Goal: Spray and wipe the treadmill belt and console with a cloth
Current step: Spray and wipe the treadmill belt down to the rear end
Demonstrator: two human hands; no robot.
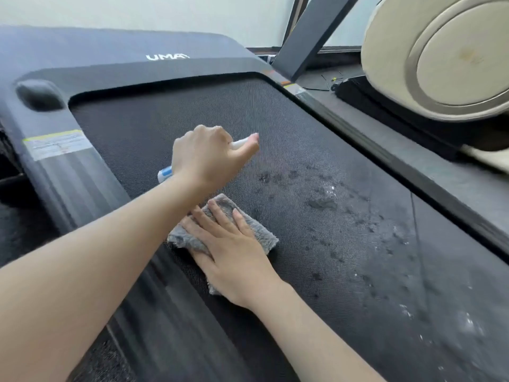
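Observation:
The black textured treadmill belt (316, 128) fills the middle of the view, with wet spray blotches (322, 202) on its right half. My left hand (209, 158) hovers over the belt, shut on a small white and blue spray bottle (164, 174) whose nozzle points right. Just below it, my right hand (234, 249) lies flat with fingers spread, pressing a grey fluffy cloth (261, 232) onto the belt near its left edge. The console is out of view.
The dark motor cover (110, 51) with white lettering lies at the belt's far end. Side rails (68, 166) run along both edges, the left one bearing a warning sticker. A dark upright post (308, 34) and a cream-coloured machine (440, 56) stand at right.

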